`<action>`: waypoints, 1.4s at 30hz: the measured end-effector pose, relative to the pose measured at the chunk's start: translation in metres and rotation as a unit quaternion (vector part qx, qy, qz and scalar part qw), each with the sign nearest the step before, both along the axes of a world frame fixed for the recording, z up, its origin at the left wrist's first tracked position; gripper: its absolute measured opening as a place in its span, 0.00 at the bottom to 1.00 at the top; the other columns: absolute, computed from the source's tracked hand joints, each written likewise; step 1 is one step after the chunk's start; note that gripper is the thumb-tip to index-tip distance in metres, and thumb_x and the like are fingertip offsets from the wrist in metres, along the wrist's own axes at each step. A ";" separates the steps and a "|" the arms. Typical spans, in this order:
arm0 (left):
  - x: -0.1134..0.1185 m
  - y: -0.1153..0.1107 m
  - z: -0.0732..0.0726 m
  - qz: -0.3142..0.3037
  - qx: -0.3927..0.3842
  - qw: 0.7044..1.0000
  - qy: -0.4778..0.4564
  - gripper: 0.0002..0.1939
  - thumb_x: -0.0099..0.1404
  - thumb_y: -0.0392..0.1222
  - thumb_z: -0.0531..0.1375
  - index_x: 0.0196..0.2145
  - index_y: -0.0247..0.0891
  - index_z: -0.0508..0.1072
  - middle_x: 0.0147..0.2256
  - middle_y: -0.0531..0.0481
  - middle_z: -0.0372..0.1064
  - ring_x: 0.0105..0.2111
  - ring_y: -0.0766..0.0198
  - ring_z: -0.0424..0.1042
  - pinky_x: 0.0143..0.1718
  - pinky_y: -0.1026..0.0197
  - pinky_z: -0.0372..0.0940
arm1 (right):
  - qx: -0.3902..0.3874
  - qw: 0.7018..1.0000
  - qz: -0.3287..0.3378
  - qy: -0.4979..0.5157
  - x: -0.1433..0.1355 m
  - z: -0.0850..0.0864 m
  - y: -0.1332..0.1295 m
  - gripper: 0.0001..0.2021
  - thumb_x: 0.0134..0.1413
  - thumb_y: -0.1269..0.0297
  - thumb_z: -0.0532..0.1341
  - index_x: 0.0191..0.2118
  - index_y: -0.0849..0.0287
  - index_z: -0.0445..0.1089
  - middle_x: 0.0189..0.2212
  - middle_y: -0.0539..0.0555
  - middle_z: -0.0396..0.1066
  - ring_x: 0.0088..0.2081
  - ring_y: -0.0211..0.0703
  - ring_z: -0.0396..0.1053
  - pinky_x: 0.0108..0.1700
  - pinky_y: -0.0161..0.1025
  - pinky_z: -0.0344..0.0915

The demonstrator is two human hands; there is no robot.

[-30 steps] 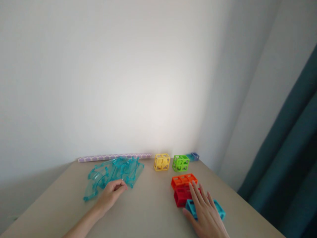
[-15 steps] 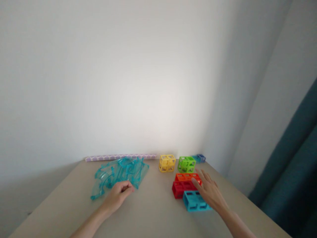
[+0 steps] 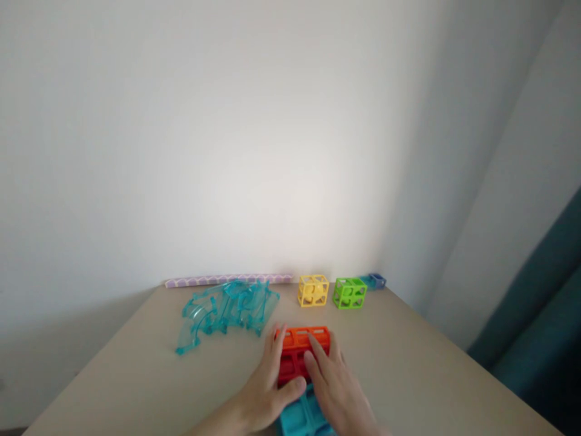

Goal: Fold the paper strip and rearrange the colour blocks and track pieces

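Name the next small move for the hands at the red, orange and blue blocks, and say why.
Probably squeeze inward: the left hand and right hand flank the red block, which lies between the orange block and blue block, so pressing would close the row.

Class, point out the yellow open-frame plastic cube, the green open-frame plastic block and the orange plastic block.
yellow open-frame plastic cube (image 3: pixel 313 291), head view, front face.
green open-frame plastic block (image 3: pixel 349 293), head view, front face.
orange plastic block (image 3: pixel 302 337), head view, top.

Plastic blocks (image 3: pixel 301 351) (matt table (image 3: pixel 408 357))

Soft, dim light; bright patch on wall; slight blur.
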State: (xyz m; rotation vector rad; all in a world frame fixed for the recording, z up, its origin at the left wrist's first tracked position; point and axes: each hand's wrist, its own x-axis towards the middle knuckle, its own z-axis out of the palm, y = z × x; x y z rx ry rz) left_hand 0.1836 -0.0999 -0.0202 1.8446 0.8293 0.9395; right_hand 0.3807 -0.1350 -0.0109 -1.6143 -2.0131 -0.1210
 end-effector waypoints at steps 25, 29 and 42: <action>-0.017 0.020 0.022 0.076 0.085 0.993 0.010 0.13 0.65 0.45 0.56 0.43 0.37 0.73 0.29 0.51 0.64 0.30 0.62 0.64 0.33 0.62 0.58 | -0.071 0.974 -0.203 -0.068 0.066 0.073 0.145 0.22 0.61 0.54 0.50 0.59 0.47 0.63 0.54 0.59 0.67 0.60 0.60 0.56 0.58 0.63 0.47; -0.017 0.020 0.024 0.073 0.076 0.994 0.002 0.12 0.64 0.44 0.57 0.41 0.37 0.74 0.28 0.51 0.65 0.30 0.62 0.64 0.33 0.62 0.58 | -0.114 0.963 -0.240 -0.054 0.037 0.081 0.163 0.24 0.62 0.49 0.47 0.50 0.57 0.71 0.48 0.67 0.70 0.54 0.66 0.62 0.51 0.68 0.53; -0.017 0.022 0.024 0.076 0.045 0.996 -0.006 0.15 0.64 0.45 0.56 0.45 0.35 0.74 0.26 0.51 0.65 0.28 0.62 0.64 0.31 0.62 0.58 | -0.178 0.982 -0.027 -0.064 0.066 0.105 0.147 0.22 0.44 0.80 0.62 0.48 0.61 0.67 0.39 0.54 0.73 0.39 0.42 0.70 0.38 0.35 0.64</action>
